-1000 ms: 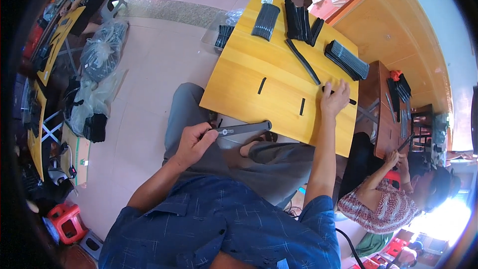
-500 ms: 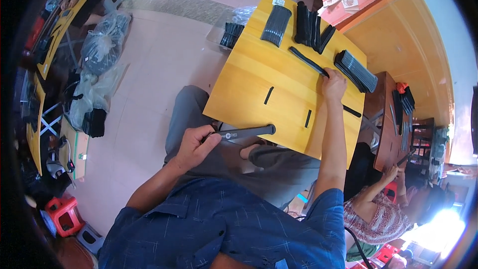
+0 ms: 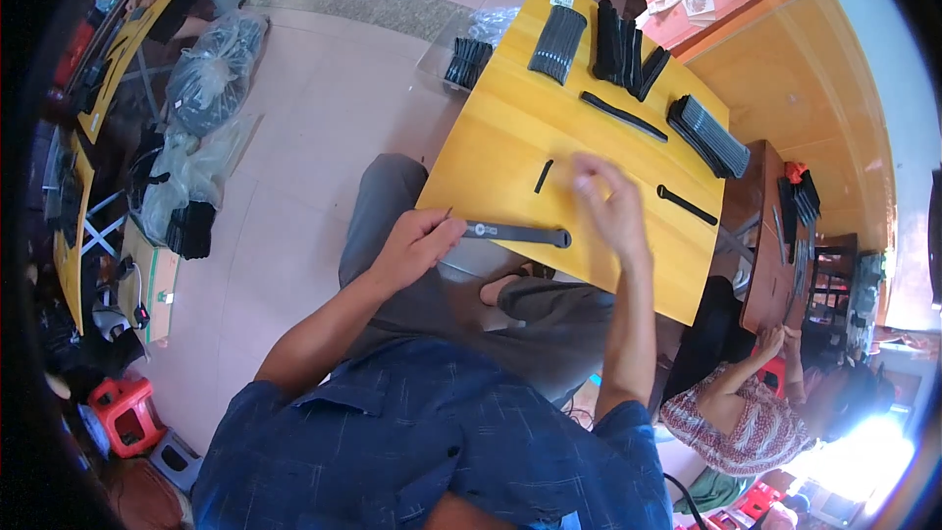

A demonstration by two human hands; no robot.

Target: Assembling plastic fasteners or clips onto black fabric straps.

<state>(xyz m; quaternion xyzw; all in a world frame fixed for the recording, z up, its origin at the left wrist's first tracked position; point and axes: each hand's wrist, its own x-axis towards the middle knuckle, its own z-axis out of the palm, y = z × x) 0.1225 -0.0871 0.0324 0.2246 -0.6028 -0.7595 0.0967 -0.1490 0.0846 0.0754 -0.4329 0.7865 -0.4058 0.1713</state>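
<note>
The left hand is closed on the end of a long dark strip at the near edge of the yellow table, while the blurred right hand hangs above the table with fingers apart, holding nothing.

The right hand has left the far black strip and pulled back over the board, blurred in motion. It now hovers just beyond the tip of the tool the left hand grips.

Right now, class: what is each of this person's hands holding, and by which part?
The left hand grips a long dark flat strip by its left end, held over the yellow table edge. The right hand is blurred; nothing shows in it.
</note>
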